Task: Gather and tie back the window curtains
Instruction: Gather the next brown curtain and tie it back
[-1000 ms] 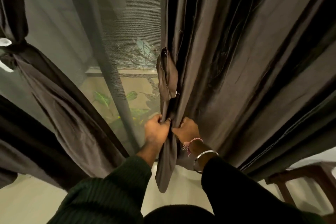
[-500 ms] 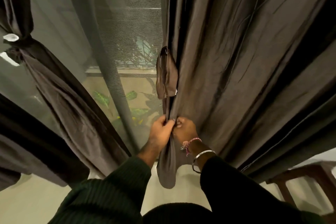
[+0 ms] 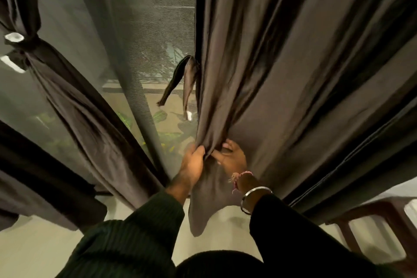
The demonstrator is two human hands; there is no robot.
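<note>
A dark brown right curtain (image 3: 282,74) hangs over the window and fills the right half of the view. My left hand (image 3: 191,165) grips a bunched fold at its left edge. My right hand (image 3: 232,158), with a thread band and a metal bangle at the wrist, pinches the same bunch just to the right; its fingertips are partly buried in cloth. A fabric tie-back strap (image 3: 180,81) with a white end dangles from the curtain edge above my hands. The left curtain (image 3: 74,106) is gathered and bound by a tie (image 3: 29,45).
A mesh screen (image 3: 146,29) covers the window behind, with green plants beyond it. A dark wooden chair or stool (image 3: 372,221) stands at the lower right on the pale floor (image 3: 33,250). More dark cloth hangs at the far left.
My hands have gathered more of the right curtain's edge into a thicker bunch. The tie-back strap has swung out to the left and its two ends have parted.
</note>
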